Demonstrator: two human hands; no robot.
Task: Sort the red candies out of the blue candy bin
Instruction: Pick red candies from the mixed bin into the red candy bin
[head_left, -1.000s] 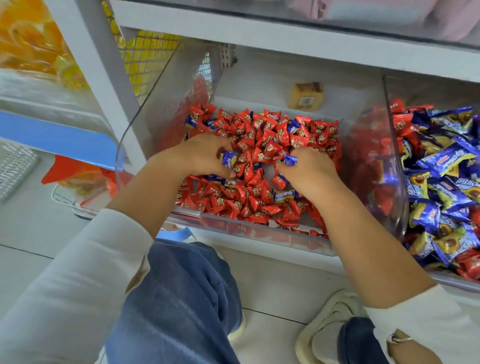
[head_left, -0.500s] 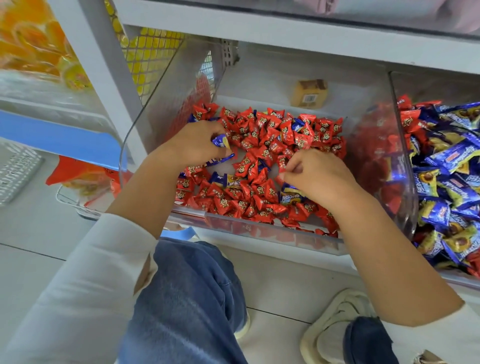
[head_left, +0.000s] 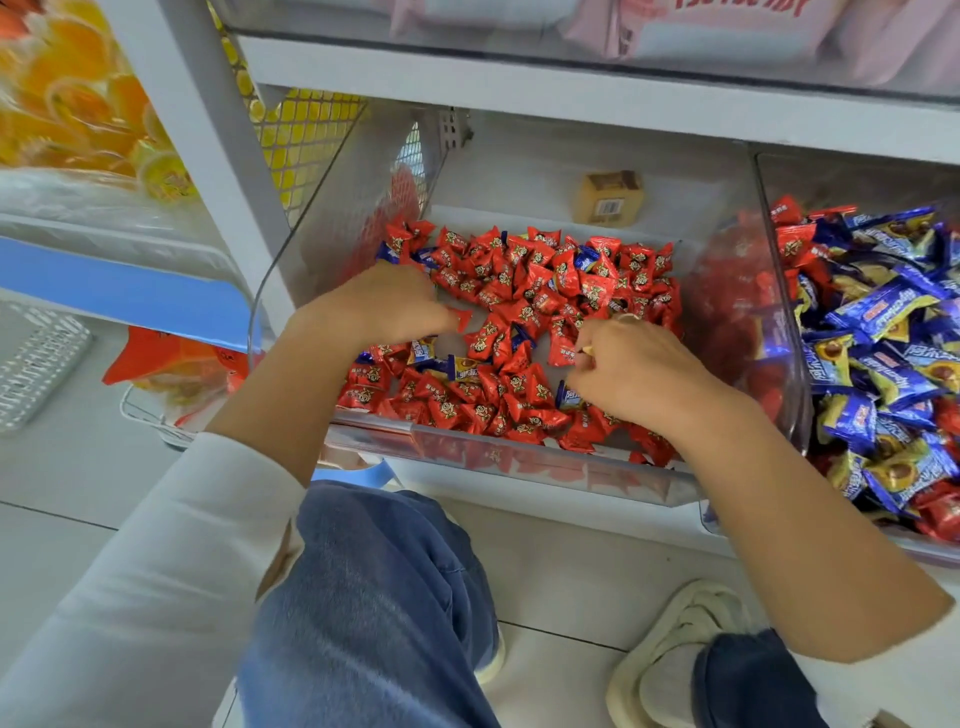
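Red candies (head_left: 524, 291): heaped in the clear middle bin (head_left: 519, 462); a few blue candies (head_left: 586, 258) are mixed in.
Blue candy bin (head_left: 779, 291): set just right, packed with blue wrappers, some red among them.
Left hand (head_left: 387, 306): fingers curled, a red candy (head_left: 461, 318) pinched at the tips.
Right hand (head_left: 631, 369): fingers curled over the heap; whether anything is held cannot be told.
Small box (head_left: 609, 198): seen behind the bin.
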